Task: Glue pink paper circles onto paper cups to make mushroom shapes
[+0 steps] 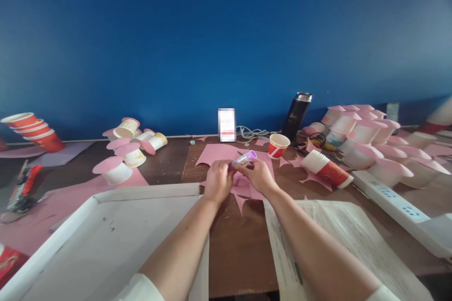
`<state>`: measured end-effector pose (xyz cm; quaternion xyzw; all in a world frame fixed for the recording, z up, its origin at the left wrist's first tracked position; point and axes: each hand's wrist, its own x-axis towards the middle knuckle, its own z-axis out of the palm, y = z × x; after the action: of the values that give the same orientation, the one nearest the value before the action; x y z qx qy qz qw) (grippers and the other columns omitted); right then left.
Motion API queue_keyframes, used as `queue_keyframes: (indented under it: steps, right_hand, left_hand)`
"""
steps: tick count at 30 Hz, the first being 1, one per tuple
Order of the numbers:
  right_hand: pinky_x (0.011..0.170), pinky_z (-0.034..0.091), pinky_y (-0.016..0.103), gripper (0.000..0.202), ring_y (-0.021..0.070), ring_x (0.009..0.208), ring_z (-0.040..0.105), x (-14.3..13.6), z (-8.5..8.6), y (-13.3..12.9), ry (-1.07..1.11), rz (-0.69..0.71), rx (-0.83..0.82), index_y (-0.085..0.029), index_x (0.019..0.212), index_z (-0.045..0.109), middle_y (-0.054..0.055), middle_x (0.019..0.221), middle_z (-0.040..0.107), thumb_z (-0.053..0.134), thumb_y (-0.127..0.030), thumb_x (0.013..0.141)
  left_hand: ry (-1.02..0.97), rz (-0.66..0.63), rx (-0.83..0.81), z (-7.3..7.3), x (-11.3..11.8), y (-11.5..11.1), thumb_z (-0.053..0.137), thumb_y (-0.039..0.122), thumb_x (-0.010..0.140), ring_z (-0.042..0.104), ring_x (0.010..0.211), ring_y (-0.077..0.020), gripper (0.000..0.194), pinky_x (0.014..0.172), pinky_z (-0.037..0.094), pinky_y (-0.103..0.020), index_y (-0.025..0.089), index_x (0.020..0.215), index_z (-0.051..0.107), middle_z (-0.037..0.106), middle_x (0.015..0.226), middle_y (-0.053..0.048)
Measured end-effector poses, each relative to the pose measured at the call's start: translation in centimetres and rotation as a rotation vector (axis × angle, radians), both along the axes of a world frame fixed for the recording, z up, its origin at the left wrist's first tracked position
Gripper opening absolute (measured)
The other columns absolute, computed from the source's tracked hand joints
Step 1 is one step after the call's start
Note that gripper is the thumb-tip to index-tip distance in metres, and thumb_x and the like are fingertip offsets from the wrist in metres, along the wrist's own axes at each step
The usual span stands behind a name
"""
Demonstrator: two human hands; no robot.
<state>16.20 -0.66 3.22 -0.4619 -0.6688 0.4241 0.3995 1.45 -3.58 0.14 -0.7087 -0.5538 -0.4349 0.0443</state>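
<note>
Over the middle of the table, my left hand [218, 179] and my right hand [260, 177] meet around a clear glue stick [243, 160] with purple ends. It lies tilted, its round purple end pointing up to the right. The fingers of both hands are closed on it, and part of its lower end is hidden by the left fingers. Beneath the hands lies a cut sheet of pink paper [212, 153] with jagged edges. Just beyond my right hand stands a red and white paper cup [278, 146].
A white box lid [141, 193] lies at front left, a printed sheet [339, 225] at front right. Several cups with pink paper tops [367, 131] crowd the right, beside a power strip [391, 197]. A black flask [295, 115] and a white-screened device [226, 124] stand near the blue wall.
</note>
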Motion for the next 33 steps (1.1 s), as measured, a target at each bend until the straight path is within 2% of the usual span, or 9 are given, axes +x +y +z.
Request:
queue_keyframes:
  steps: [6,9,12,14,16,17,21,29,33]
  right_hand:
    - [0.052,0.039,0.023,0.037,0.0123,0.055,0.052,-0.3,-0.1,-0.2,0.012,0.002,0.003,-0.015,0.085,0.066,-0.001,0.061,0.06,0.066,-0.05,0.07]
    - [0.057,0.043,0.024,0.037,0.0134,0.061,0.056,-0.2,-0.4,0.1,-0.011,-0.004,0.041,-0.015,0.088,0.067,0.003,0.075,0.067,0.066,-0.048,0.071]
    - [0.062,0.047,0.025,0.052,0.0135,0.069,0.06,0.5,-0.8,0.8,0.01,-0.025,0.087,-0.017,0.114,0.061,0.006,0.102,0.068,0.066,-0.047,0.072]
    - [0.067,0.048,0.026,0.055,0.0146,0.075,0.062,1.2,-0.9,1.4,-0.01,-0.118,0.104,-0.019,0.126,0.054,0.006,0.104,0.067,0.061,-0.044,0.078]
    - [0.074,0.047,0.028,0.036,0.0169,0.084,0.063,2.0,-1.0,1.8,-0.177,-0.283,0.137,-0.019,0.111,0.063,0.005,0.099,0.069,0.057,-0.038,0.08]
    - [0.076,0.046,0.029,0.029,0.0184,0.087,0.063,2.3,-1.1,2.0,-0.277,-0.322,0.14,-0.021,0.103,0.066,0.005,0.097,0.069,0.055,-0.035,0.08]
    - [0.07,0.045,0.032,0.026,0.0235,0.089,0.063,2.9,-1.1,1.9,-0.601,-0.301,0.086,-0.029,0.099,0.068,0.003,0.098,0.07,0.052,-0.039,0.081]
    - [0.068,0.043,0.034,0.032,0.0282,0.092,0.063,2.5,0.3,0.8,-0.839,-0.262,0.027,-0.029,0.102,0.068,0.008,0.101,0.069,0.049,-0.046,0.082]
    - [0.067,0.043,0.036,0.032,0.0298,0.091,0.063,2.6,0.6,0.7,-0.89,-0.261,0.033,-0.029,0.099,0.069,0.009,0.097,0.069,0.048,-0.046,0.082]
  left_hand:
    - [0.019,0.008,-0.017,0.5,0.1,-0.4,0.06,0.019,0.082,0.058,0.09,-0.0226,0.017,0.084,0.046,-0.036,0.015,0.099,0.061,0.068,0.096,-0.008]
    - [0.085,0.03,-0.097,0.9,-0.3,-0.2,0.057,0.023,0.084,0.058,0.091,-0.0226,0.019,0.083,0.045,-0.034,0.016,0.101,0.06,0.068,0.099,-0.009]
    - [0.123,0.192,-0.199,1.2,-1.7,0.1,0.053,0.028,0.086,0.059,0.088,-0.0233,0.02,0.076,0.045,-0.034,0.017,0.102,0.06,0.067,0.096,-0.009]
    - [0.135,0.358,-0.283,1.4,-3.2,0.4,0.052,0.03,0.085,0.059,0.085,-0.025,0.018,0.072,0.044,-0.034,0.017,0.095,0.061,0.066,0.092,-0.01]
    - [0.125,0.502,-0.352,1.5,-4.8,0.7,0.053,0.031,0.084,0.06,0.086,-0.0265,0.017,0.07,0.043,-0.034,0.018,0.09,0.061,0.066,0.09,-0.011]
    - [0.115,0.565,-0.382,1.5,-5.5,0.8,0.052,0.032,0.084,0.06,0.086,-0.0272,0.018,0.069,0.043,-0.034,0.018,0.089,0.062,0.066,0.089,-0.011]
    - [0.066,0.712,-0.491,1.4,-7.2,1.1,0.05,0.034,0.083,0.06,0.091,-0.0304,0.022,0.069,0.044,-0.036,0.018,0.092,0.064,0.066,0.093,-0.014]
    - [0.041,0.719,-0.511,0.7,-7.8,1.2,0.054,0.032,0.081,0.058,0.094,-0.0313,0.022,0.072,0.044,-0.037,0.018,0.095,0.065,0.065,0.098,-0.014]
    - [0.057,0.724,-0.493,0.6,-7.9,1.2,0.058,0.033,0.079,0.055,0.098,-0.033,0.035,0.076,0.043,-0.038,0.017,0.11,0.063,0.062,0.104,-0.017]
